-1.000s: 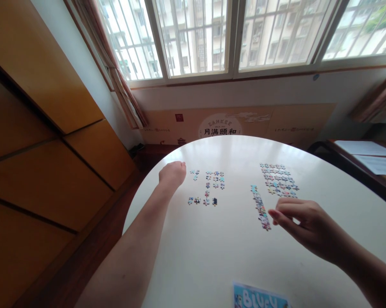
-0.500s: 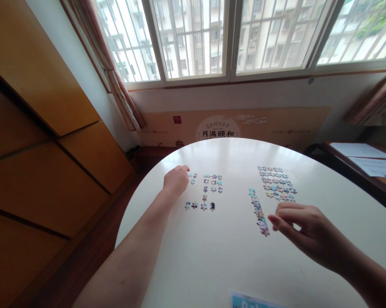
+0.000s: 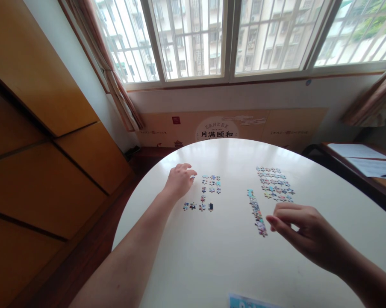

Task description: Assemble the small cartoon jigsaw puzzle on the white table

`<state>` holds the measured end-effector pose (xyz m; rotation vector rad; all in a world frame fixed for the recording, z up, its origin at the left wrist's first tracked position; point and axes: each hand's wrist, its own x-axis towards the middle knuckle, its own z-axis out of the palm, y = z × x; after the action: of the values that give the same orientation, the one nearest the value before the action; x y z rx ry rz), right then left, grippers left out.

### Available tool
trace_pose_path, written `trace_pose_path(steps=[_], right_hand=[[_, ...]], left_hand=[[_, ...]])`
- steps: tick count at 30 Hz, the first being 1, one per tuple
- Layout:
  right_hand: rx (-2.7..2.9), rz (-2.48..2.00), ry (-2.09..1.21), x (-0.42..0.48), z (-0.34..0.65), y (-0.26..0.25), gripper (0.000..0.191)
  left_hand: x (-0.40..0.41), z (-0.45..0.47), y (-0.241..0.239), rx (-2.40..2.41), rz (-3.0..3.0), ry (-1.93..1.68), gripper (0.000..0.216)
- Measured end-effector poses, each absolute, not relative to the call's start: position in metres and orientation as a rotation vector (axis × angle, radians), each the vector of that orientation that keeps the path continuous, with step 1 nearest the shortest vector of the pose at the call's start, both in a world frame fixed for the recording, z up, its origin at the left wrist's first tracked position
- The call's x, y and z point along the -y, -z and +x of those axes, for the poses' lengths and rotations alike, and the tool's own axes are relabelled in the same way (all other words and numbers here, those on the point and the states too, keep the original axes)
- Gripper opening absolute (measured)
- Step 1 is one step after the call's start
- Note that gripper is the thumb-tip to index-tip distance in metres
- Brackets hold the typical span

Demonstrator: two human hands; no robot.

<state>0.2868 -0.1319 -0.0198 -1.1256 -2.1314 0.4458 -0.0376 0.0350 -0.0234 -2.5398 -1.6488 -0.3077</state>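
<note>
Knobbed multicol. puzzle pcs point(image 3: 218, 184), incl. a blk pc point(image 3: 211, 207), are lying twd tabletop point(image 3: 208, 256) L edge; L hand point(image 3: 180, 180) is covering some, fingers apart; R hand point(image 3: 303, 224) is curling, can't tell grip.

left hand point(image 3: 180, 180): spread at loose puzzle pieces point(image 3: 211, 207) | right hand point(image 3: 306, 226): curled beside puzzle strip point(image 3: 256, 209) | white table point(image 3: 205, 256) beneath

The left hand point(image 3: 180, 179) extends forward, fingers point(image 3: 186, 166) loosely parted, while the right hand point(image 3: 306, 226) is curled

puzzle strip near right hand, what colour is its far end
The strip's far end is light blue; head view shows it best.
</note>
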Motion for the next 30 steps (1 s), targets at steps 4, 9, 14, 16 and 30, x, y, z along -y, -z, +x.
trace_pose_path(steps=[4, 9, 14, 16, 30], right_hand=[[2.121, -1.131, -0.432, 0.133, 0.288, 0.019, 0.040], [2.114, -1.134, -0.439, 0.133, 0.289, 0.019, 0.041], [2.095, -1.146, -0.431, 0.129, 0.290, 0.019, 0.042], [2.090, -1.152, -0.411, 0.127, 0.291, 0.020, 0.041], [2.089, -1.199, -0.396, 0.118, 0.295, 0.028, 0.047]], left_hand=[[-0.024, -0.030, 0.012, 1.461, -2.808, 0.296, 0.019], [-0.017, -0.024, 0.008, 1.406, -2.902, 0.268, 0.018], [-0.022, -0.024, 0.013, 1.395, -2.919, 0.228, 0.019], [-0.023, -0.023, 0.013, 1.393, -2.931, 0.194, 0.018], [-0.028, -0.024, 0.019, 1.540, -2.963, 0.228, 0.019]])
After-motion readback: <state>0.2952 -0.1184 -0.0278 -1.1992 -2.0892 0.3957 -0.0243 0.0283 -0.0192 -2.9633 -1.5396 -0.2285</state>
